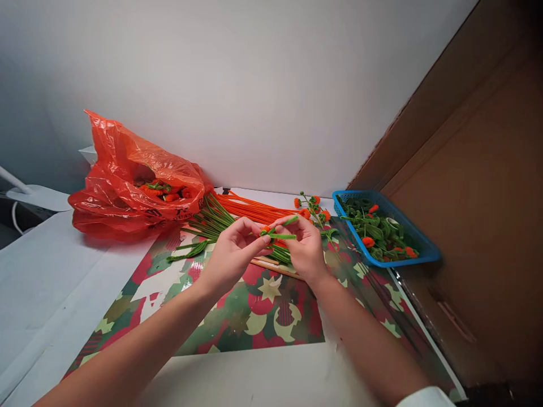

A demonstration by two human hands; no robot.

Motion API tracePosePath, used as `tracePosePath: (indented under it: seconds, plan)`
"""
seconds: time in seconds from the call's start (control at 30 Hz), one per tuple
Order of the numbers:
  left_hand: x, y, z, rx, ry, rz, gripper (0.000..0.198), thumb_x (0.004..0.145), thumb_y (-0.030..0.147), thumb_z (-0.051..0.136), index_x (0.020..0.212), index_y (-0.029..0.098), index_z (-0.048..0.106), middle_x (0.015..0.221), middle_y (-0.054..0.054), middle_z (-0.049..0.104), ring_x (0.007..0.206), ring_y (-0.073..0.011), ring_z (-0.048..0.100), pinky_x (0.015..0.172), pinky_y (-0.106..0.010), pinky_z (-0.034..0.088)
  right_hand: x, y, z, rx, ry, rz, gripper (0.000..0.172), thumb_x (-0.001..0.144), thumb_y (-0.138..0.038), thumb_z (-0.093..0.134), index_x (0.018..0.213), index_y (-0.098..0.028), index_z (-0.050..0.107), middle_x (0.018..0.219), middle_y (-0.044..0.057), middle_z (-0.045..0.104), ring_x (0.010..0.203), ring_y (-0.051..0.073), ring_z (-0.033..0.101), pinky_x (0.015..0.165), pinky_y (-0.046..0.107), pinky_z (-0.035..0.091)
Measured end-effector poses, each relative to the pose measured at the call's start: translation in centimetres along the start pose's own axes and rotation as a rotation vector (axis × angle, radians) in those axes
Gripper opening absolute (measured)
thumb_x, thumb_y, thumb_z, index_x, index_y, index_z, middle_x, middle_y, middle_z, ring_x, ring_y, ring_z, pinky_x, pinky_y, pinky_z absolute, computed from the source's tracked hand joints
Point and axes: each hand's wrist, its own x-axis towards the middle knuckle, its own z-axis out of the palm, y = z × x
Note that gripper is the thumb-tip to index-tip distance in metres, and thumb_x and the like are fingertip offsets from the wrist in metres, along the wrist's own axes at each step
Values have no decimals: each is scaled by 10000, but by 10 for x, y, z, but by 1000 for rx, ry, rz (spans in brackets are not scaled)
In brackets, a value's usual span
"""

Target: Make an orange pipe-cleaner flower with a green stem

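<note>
Between my two hands is a small pipe-cleaner flower (265, 230) with an orange head and fuzzy green stem ends. My left hand (240, 244) pinches it near the orange part. At the green ends, the thumb and fingers of my right hand (302, 244) are closed on a green pipe cleaner (283, 236). Behind and below the hands lie a bundle of orange pipe cleaners (250, 209) and a bundle of green pipe cleaners (212, 217). A folded green leaf shape (189, 252) rests left of my left hand.
An orange plastic bag (127, 169) holding orange flowers stands at the back left. At the right, a blue basket (350, 229) contains green leaves and orange flowers. A finished-looking flower sprig (314, 210) lies beside it. A patterned mat (254, 316) covers the table; cardboard (466, 186) rises at right.
</note>
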Motion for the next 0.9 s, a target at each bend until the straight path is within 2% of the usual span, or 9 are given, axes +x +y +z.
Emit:
tracePosePath:
  seconds: [0.1,0.17,0.27,0.37,0.5,0.6,0.7,0.9]
  plan:
    - [0,1,2,7,17,30,254,728,275,764,790,175,539,797,35,531,716,-87,568,634,-238,603,1,-1,-2,-38,12,-20,26,812,-232,677,798,-214,664,818,-3,702,815,143,662,789,274,524]
    - [-1,1,2,39,15,83,229,767,275,728,889,201,549,923,8,576,758,-107,598,642,-262,605,0,-4,-2,-89,27,-49,20,804,-221,683,789,-213,673,806,-3,704,813,147,663,793,280,521]
    - [-3,-1,0,191,-32,238,158,824,246,664,967,212,604,1139,-59,597,966,-173,622,739,-276,588,-2,-8,-1,-144,37,-88,27,811,-206,676,785,-213,681,792,-4,703,801,146,662,787,283,518]
    - [-4,-3,-3,297,-36,353,110,813,206,672,922,195,666,1181,-87,609,1170,-231,554,832,-269,559,-5,-10,2,-177,30,-123,42,817,-197,671,781,-212,685,786,0,700,790,148,659,778,289,516]
    - [-3,-1,-3,218,20,286,99,783,263,712,819,174,687,1128,-86,652,969,-205,650,728,-271,591,-6,-8,2,-208,18,-196,53,825,-178,664,824,-224,689,817,6,698,819,152,653,781,296,514]
    - [-2,3,-1,65,32,166,171,773,329,726,788,162,693,1037,-76,692,815,-168,676,682,-277,601,-4,-9,-2,-225,-43,-252,54,832,-182,662,838,-232,681,862,17,670,866,161,633,817,322,507]
    - [-1,6,0,-23,47,124,187,741,340,759,765,163,701,898,-46,709,740,-140,671,676,-253,590,0,-14,-6,-268,-118,-282,35,831,-205,669,815,-236,673,922,26,602,931,170,594,858,342,488]
    - [-3,12,-1,39,7,123,169,751,315,752,712,161,694,684,1,636,657,-110,620,658,-227,563,4,-36,-15,-444,-340,-306,70,851,-162,653,815,-223,661,928,25,579,930,163,546,868,353,451]
